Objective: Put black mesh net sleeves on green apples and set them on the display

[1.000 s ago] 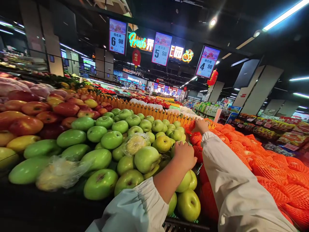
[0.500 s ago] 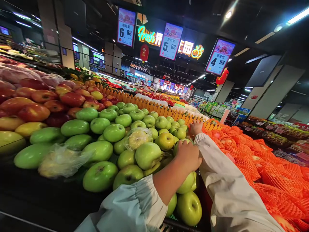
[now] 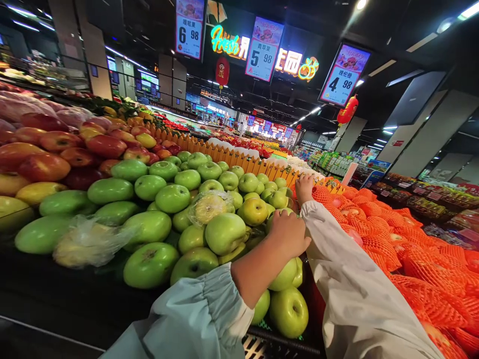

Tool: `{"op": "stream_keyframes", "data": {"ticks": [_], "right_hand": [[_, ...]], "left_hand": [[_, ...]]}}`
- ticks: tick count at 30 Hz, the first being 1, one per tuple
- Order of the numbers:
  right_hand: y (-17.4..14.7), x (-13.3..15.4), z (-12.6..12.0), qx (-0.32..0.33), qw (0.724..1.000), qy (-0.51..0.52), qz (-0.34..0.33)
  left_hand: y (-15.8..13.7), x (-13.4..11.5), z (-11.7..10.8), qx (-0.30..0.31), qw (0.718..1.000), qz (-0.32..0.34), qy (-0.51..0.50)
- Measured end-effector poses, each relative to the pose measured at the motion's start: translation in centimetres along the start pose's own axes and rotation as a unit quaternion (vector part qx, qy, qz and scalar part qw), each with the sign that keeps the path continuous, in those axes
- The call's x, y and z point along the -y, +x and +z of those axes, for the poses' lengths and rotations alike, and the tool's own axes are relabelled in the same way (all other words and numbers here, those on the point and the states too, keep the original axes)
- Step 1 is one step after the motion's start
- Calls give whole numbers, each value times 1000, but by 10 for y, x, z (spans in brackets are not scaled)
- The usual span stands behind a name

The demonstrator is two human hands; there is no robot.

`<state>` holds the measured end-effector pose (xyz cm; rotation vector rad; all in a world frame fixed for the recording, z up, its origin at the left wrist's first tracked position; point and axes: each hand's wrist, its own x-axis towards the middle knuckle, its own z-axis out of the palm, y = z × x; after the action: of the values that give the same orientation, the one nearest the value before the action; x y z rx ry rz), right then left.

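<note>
My left hand (image 3: pixel 290 232) is bent over the right side of the green apple pile, its fingers curled round a green apple (image 3: pixel 281 212) that shows only in part. Farther back, my right hand (image 3: pixel 305 188) is closed at the border between the green apples and the fruit in red foam nets (image 3: pixel 376 224). Its fingertips are turned away, so what they hold, if anything, is hidden. Loose green apples (image 3: pixel 225 233) lie heaped to the left of both hands. Among them sits a pale fruit in clear plastic wrap (image 3: pixel 209 207).
A low orange picket-style divider (image 3: pixel 224 154) runs behind the apples. Red apples (image 3: pixel 107 147) are piled at the left. Another plastic-wrapped fruit (image 3: pixel 88 243) lies near the dark front ledge (image 3: pixel 48 294). A black slatted crate (image 3: pixel 275 344) shows below. Price signs (image 3: pixel 264 48) hang overhead.
The view has tipped slightly downward, so the signs and fruit sit higher in the picture. Both hands stay at about the same spots on the display.
</note>
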<state>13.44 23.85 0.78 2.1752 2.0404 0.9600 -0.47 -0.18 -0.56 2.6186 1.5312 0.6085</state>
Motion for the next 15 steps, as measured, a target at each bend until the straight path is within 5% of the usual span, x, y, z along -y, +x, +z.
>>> {"op": "stream_keyframes", "data": {"ticks": [5, 15], "right_hand": [[-1, -3, 19, 102, 995, -14, -15], [-2, -9, 30, 135, 981, -54, -125]], "left_hand": [[0, 0, -1, 7, 1000, -3, -2], [0, 0, -3, 16, 1000, -6, -4]]}}
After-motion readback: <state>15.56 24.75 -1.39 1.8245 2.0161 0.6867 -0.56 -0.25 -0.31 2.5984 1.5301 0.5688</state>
